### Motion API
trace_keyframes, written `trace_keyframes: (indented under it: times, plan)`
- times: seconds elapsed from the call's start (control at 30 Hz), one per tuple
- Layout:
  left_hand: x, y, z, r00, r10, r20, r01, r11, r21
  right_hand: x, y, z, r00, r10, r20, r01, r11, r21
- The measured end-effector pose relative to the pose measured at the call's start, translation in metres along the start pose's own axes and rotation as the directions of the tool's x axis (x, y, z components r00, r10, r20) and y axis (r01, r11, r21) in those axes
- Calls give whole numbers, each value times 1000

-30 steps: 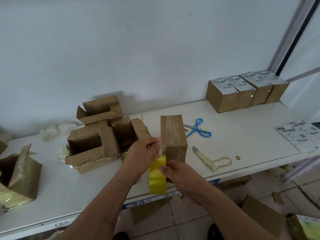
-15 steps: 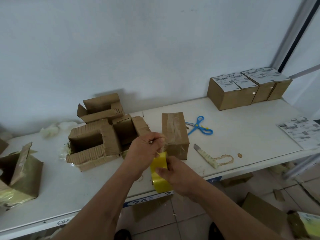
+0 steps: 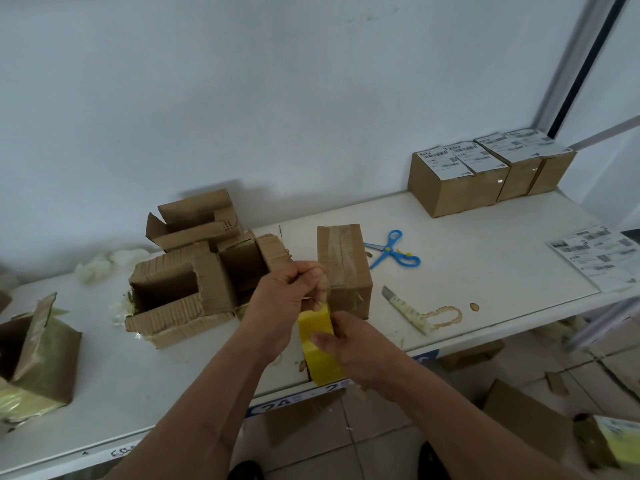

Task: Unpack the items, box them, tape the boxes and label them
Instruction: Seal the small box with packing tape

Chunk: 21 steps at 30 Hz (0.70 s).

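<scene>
Yellow tape roll, held upright just over the near edge of the table, in front of the small taped box. Right hand wrapped round the roll, fingers curled on its side, thumb across the yellow face. Left hand above it, fingers closed in a pinch on what looks like the free end of the tape, drawn up off the roll. Probably light and stiff, the roll; the film itself thin, sticky, quick to fold onto itself or split, so best gripped by the core and sides, with the loose end kept taut and flat. Farther out: opened cartons to the left, blue scissors and a utility knife to the right, labelled boxes at the wall, label sheets at the far right.
</scene>
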<state>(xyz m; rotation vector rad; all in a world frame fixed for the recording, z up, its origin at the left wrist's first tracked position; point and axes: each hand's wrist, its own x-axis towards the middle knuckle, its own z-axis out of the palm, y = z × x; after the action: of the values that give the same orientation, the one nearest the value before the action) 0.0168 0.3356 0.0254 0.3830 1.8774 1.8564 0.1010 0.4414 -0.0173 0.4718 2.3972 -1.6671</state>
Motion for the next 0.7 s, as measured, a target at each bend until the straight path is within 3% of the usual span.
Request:
trace_keyframes:
  times: [0.13,0.37,0.5,0.63,0.7]
  plan:
    - [-1,3,-2,997,5,-72,-10,998,-58,3,0,1,999,6,-33,-4,998,57]
    - [-1,2,-4,993,55,-103,-43,992,117,0,4,10,988,71,-136,-46,983,177]
    - [0,7,-5,994,-58,-97,47,992,-113,-1,4,11,979,11,-204,27,982,185]
    - [3,6,-9,989,-100,-112,83,985,-151,0,4,15,986,-59,-156,90,976,199]
    - [2,4,-11,987,-112,-112,94,984,-149,1,3,16,986,-40,-161,86,953,290]
